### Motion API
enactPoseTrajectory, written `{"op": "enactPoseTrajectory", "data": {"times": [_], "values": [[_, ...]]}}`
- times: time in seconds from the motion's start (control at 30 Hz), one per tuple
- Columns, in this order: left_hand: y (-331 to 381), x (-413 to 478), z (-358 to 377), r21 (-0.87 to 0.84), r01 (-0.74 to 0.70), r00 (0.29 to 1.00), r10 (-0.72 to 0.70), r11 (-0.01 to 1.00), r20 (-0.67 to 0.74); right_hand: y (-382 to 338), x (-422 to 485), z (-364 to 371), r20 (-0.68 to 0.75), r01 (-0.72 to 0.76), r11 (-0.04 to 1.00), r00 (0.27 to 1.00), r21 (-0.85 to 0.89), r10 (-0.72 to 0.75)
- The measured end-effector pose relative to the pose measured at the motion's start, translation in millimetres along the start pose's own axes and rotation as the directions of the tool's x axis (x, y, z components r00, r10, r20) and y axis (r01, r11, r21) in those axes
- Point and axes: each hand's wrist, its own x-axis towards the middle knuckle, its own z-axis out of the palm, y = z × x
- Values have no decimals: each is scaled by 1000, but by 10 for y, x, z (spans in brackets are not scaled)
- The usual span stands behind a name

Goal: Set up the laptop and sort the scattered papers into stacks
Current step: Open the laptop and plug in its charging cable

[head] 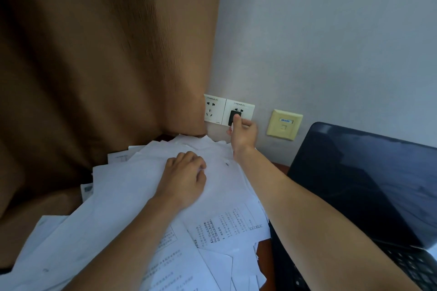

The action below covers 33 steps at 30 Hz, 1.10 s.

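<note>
- R hand [243, 133] is stretched out to the wall, thumb & fingers pinching a black plug [234, 117] that sits against the right-hand socket plate [246, 107]; can't tell how far in the pins are.
- L hand [183, 179] rests on top of the papers [123, 196], fingers curled under, knuckles down, nothing seen in its grip.
- Papers: loose white sheets, some printed, heaped & overlapping at all angles over the left & middle of the table [262, 250], back edge touching the wall below the sockets.
- Laptop [366, 184] stands open at right, just beside the heap, screen dark, keyboard [416, 264] at the bottom right corner; R forearm crosses in front of it.
- A 2nd socket plate [214, 108] touches the first on its left, nothing plugged in.
- Cream data-port plate [284, 124] on the wall btwn the sockets & the laptop lid.
- Brown curtain [94, 66] hangs at left, its edge just covering the side of the 2nd plate.
</note>
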Motion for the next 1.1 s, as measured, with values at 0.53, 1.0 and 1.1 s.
{"op": "enactPoseTrajectory", "data": {"times": [0.53,1.0,1.1], "values": [[11,1,-22,11,8,1000,-8,1000,17,-120,-19,-20,-14,-41,996,999,84,43],[7,12,-5,5,18,1000,-18,1000,21,-427,38,105,-55,-124,975,989,186,137],[5,5,-2,3,14,1000,-14,1000,15,-448,25,114,-76,-137,980,986,147,149]]}}
